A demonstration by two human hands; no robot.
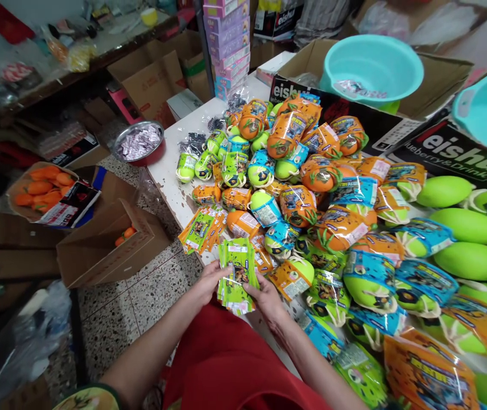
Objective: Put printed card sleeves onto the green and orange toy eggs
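While the left hand (209, 285) and the right hand (266, 296) each keep a pinching grip on opposite sides of one stack of green packets (237, 273), it sits at the near edge of the worktop (179, 199). One fanned pile of packets (203, 228) lies just left. Rightward spreads a heap of wrapped toys (298, 199), too overlapped to count. Two turquoise basins (373, 60) stand far right; one metal bowl (151, 156) and two cartons (98, 265) with orange toys (40, 188) are left.
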